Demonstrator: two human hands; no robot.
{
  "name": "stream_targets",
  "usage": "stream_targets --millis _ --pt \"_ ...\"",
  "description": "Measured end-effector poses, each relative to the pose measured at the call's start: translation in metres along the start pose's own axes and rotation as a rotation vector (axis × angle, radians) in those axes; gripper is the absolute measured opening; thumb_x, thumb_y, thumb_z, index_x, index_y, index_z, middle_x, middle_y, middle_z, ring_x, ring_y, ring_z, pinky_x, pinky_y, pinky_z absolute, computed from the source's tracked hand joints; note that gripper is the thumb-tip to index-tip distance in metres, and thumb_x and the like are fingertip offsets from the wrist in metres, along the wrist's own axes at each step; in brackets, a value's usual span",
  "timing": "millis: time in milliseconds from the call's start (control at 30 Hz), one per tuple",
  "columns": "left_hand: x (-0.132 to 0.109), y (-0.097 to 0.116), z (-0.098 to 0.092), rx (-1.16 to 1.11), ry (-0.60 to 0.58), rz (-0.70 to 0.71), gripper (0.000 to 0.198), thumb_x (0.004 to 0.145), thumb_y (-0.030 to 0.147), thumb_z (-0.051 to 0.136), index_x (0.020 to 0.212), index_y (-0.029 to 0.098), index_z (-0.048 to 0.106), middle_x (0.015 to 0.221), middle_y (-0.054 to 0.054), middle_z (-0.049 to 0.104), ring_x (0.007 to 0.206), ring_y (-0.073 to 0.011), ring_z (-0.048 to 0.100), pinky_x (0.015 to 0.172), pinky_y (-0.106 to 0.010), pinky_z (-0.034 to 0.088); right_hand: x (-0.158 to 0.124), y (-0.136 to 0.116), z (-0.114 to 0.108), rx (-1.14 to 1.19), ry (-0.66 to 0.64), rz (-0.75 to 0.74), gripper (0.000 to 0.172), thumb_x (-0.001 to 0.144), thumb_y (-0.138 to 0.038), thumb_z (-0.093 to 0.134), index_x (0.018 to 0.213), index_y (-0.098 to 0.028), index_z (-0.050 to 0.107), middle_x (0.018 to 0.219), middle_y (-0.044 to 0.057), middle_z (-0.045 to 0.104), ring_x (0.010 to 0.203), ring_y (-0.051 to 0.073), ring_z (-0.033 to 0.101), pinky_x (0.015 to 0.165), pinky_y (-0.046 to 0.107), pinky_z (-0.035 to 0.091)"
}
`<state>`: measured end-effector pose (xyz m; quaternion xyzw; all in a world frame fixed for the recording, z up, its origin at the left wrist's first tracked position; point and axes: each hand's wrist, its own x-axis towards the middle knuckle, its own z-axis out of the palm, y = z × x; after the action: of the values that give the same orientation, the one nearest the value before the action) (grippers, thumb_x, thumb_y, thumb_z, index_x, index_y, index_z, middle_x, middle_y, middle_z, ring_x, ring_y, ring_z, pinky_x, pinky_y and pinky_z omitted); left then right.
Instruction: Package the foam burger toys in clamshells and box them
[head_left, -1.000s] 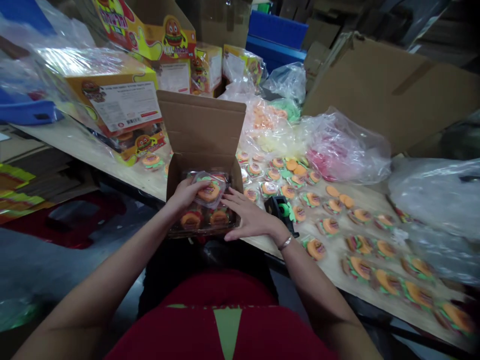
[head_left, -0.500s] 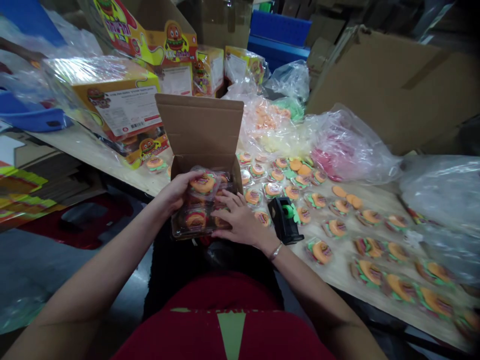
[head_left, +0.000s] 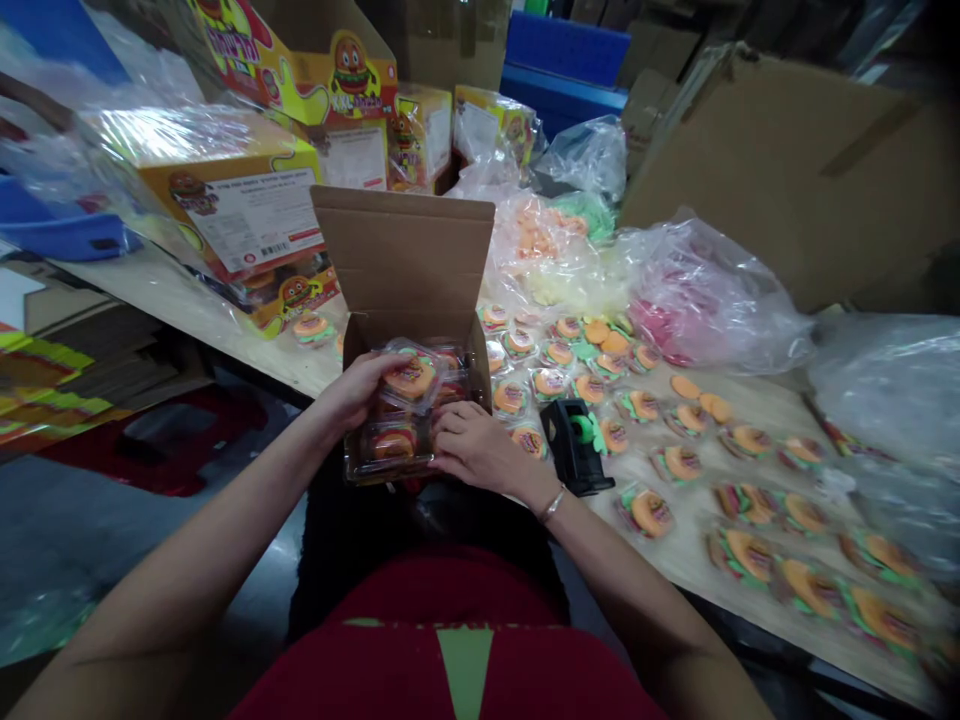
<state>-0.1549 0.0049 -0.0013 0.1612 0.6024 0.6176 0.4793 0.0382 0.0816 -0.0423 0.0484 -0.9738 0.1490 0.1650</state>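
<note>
An open cardboard box with its lid raised sits at the table's near edge, holding several clear-wrapped burger-shaped pieces. My left hand reaches over the box's left side and grips a wrapped burger above the others. My right hand is inside the front right part of the box, its fingers curled over the contents; what they hold, if anything, is hidden. Another wrapped burger lies in the front left of the box. Right of the box stands a black tape dispenser with green pieces on it.
Many wrapped burgers are spread over the wooden table. Plastic bags of pink pieces and orange pieces lie behind them. Yellow printed boxes stand at the back left, and a large carton at the back right.
My right hand's fingers have curled in and drawn slightly toward the front right of the box. My left hand still holds the wrapped burger, now slightly lower. The view has shifted a little.
</note>
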Motion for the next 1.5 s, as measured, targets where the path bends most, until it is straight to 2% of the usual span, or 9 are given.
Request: stream_targets --millis 367,533,667,767,867,1067,1200,1300,1500 --pt "0.003 -0.004 -0.007 0.129 -0.144 0.074 0.031 0.065 0.034 0.076 0.085 0.011 0.07 0.08 -0.007 0.073 0.069 -0.0202 0.068 0.065 -0.029 0.052 0.0 0.004 0.013 0.013 0.104 0.08 0.02 0.095 -0.033 0.053 0.092 -0.018 0.066 0.09 0.005 0.063 0.099 0.02 0.051 0.09 0.035 0.042" --pt "-0.022 -0.021 -0.009 0.407 0.001 0.403 0.038 0.069 0.043 0.073 0.095 0.016 0.064 0.09 -0.003 0.07 0.084 -0.0227 0.064 0.076 -0.033 0.049 -0.003 0.002 0.019 -0.088 0.08 0.103 0.021 0.093 -0.036 0.055 0.092 -0.018 0.067 0.097 0.007 0.064 0.113 0.025 0.048 0.095 0.041 0.041" --pt "-0.037 -0.035 -0.011 0.654 -0.08 0.507 0.036 0.079 0.047 0.061 0.098 0.016 0.063 0.1 -0.004 0.067 0.096 -0.0251 0.06 0.087 -0.036 0.045 -0.01 0.003 0.014 -0.08 0.108 0.076 0.03 0.091 -0.041 0.057 0.108 -0.017 0.064 0.119 0.011 0.06 0.12 0.027 0.047 0.103 0.047 0.037" --pt "-0.03 -0.036 -0.014 0.663 -0.068 0.513 0.039 0.079 0.047 0.061 0.102 0.016 0.063 0.104 -0.006 0.066 0.099 -0.0263 0.059 0.09 -0.037 0.043 -0.025 0.008 0.002 -0.016 0.131 0.093 0.04 0.086 -0.037 0.063 0.12 -0.016 0.059 0.128 0.013 0.054 0.133 0.028 0.036 0.109 0.049 0.034" --pt "-0.019 -0.033 -0.015 0.506 -0.094 0.454 0.043 0.075 0.045 0.066 0.106 0.015 0.061 0.104 -0.007 0.067 0.099 -0.0274 0.06 0.089 -0.037 0.045 -0.042 0.016 -0.006 0.04 0.114 0.122 0.035 0.089 -0.035 0.059 0.119 -0.017 0.061 0.133 0.013 0.051 0.132 0.024 0.04 0.106 0.042 0.041" --pt "-0.011 -0.029 -0.014 0.508 -0.103 0.452 0.044 0.072 0.045 0.069 0.104 0.015 0.063 0.104 -0.008 0.068 0.1 -0.0293 0.06 0.091 -0.039 0.045 -0.044 0.026 0.014 -0.078 0.157 0.152 0.025 0.094 -0.033 0.054 0.107 -0.02 0.07 0.135 0.009 0.053 0.128 0.022 0.046 0.105 0.037 0.044" --pt "-0.009 -0.028 -0.015 0.527 -0.094 0.435 0.048 0.07 0.047 0.069 0.106 0.015 0.063 0.107 -0.009 0.068 0.102 -0.0305 0.061 0.092 -0.04 0.045 -0.039 0.019 0.027 -0.226 0.093 0.266 0.048 0.095 -0.032 0.051 0.14 -0.016 0.046 0.148 0.012 0.039 0.136 0.025 0.035 0.111 0.041 0.035" --pt "-0.009 -0.028 -0.015 0.545 -0.089 0.434 0.049 0.07 0.048 0.069 0.107 0.016 0.063 0.109 -0.009 0.068 0.104 -0.0306 0.061 0.094 -0.041 0.045 -0.04 0.013 0.025 -0.311 -0.003 0.289 0.069 0.095 -0.048 0.047 0.15 -0.012 0.025 0.156 0.015 0.023 0.142 0.028 0.022 0.115 0.049 0.023" --pt "-0.013 -0.027 -0.012 0.597 -0.06 0.499 0.045 0.072 0.047 0.067 0.103 0.015 0.065 0.104 -0.008 0.069 0.101 -0.0298 0.061 0.093 -0.04 0.045 -0.034 -0.004 0.01 -0.335 0.037 0.24 0.071 0.09 -0.054 0.051 0.144 -0.011 0.035 0.152 0.019 0.03 0.141 0.034 0.021 0.113 0.055 0.017"
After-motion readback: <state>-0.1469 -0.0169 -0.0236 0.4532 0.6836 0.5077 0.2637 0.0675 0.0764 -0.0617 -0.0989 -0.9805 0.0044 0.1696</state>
